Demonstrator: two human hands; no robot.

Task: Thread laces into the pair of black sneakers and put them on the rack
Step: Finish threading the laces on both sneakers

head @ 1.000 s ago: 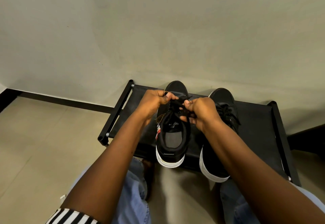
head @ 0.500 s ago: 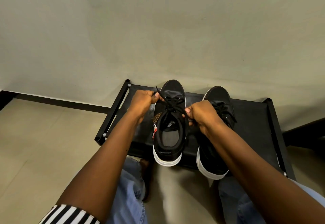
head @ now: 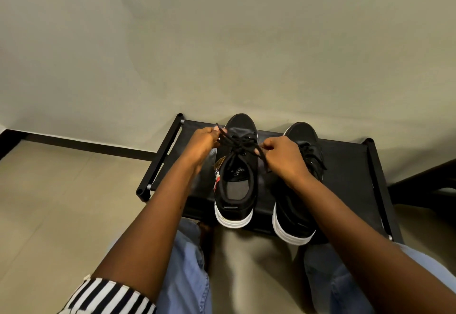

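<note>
On the rack [head: 350,165], both hands have drawn apart, left hand [head: 202,144] and right hand [head: 283,157] each pinching a lace [head: 240,146] end taut over the left sneaker [head: 235,178]; tying looks nearly done.

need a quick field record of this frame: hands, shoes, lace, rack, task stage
left hand: pinches one lace end, pulled out to the left
right hand: pinches the other lace end, pulled out to the right
lace: black, crossed over the left sneaker's eyelets, taut
left sneaker: on rack, heel toward the person, being laced
right sneaker: on rack beside it, already laced
rack: black, against the wall
stage: tightening the lace; both shoes on rack
</note>
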